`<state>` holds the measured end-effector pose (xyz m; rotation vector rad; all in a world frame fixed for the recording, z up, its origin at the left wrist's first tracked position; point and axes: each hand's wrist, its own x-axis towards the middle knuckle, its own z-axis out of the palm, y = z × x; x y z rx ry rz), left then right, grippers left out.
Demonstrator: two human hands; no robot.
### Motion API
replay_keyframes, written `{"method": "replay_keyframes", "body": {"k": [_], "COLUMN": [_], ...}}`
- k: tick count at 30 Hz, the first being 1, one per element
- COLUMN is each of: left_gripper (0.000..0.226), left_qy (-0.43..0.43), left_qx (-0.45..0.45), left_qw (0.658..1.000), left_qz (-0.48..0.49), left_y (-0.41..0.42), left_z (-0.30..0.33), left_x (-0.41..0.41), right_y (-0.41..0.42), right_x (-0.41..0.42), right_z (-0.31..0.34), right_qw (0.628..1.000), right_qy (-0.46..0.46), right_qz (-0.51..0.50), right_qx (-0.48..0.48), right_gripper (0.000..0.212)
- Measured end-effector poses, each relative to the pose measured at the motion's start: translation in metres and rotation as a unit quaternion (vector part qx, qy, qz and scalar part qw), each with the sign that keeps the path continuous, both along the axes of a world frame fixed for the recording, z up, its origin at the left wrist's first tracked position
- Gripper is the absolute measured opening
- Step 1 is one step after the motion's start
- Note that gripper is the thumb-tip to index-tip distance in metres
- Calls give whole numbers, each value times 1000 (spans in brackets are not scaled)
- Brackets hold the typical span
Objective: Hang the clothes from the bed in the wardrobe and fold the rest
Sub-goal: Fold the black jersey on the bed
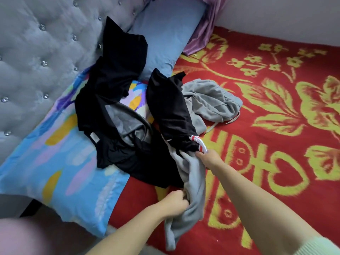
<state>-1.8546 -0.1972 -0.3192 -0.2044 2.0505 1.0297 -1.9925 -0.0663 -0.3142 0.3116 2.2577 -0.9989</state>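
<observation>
A heap of black clothes [117, 100] lies over the pillows near the headboard, with a dark grey piece [127, 124] among them. A light grey garment [191, 196] hangs bunched between my hands at the bed's near edge. My left hand [174, 201] grips its lower fold. My right hand [207, 157] grips its upper end, where a black garment [171, 107] with a red-and-white striped cuff [199, 143] lies over it. Another light grey garment with drawstrings [211, 100] lies crumpled on the blanket behind.
The bed is covered by a red blanket with yellow flowers [276, 126]. A blue patterned pillow [60, 162] and a plain blue pillow [163, 37] lean on the grey tufted headboard [36, 52]. Purple cloth [202, 30] sits at the far corner by the wall.
</observation>
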Motion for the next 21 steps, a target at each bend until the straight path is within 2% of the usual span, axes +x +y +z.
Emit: {"method": "replay_keyframes", "body": {"k": [1,3,5,7,10,13,16,18,20,21], "left_gripper": [31,22,19,39,69,81,88,82,70,57], "left_qy": [15,29,35,29,49,169,295,319,318,330], "left_qx": [-21,-99,-176,-223,-269,-213,-186,-122,-29,-8], "left_qw": [1000,992,973,953,951,960,937,939,940,937], "left_qz": [15,67,149,202,142,66,19,53,119,114], "left_y": [-11,-39,-70,-93,-88,-49,-8,8,13,14], "left_z": [-5,-12,-14,-13,2,30,70,99,123,132], "left_x": [-3,-11,-19,-27,-42,-69,-99,-114,-131,-140], "right_y": [1,9,26,45,62,62,58,56,60,63], "right_x": [1,7,14,18,19,17,14,12,10,12], "right_z": [3,7,13,26,57,104,162,196,232,254], "right_qw": [999,994,984,977,965,967,964,928,894,879], "right_qy": [23,68,122,189,245,210,154,126,114,113], "right_qz": [6,36,71,78,82,49,-59,-143,-157,-156], "right_qx": [26,83,111,54,-39,-136,-206,-321,-403,-435], "right_gripper": [32,41,39,36,35,26,34,25,19,21]}}
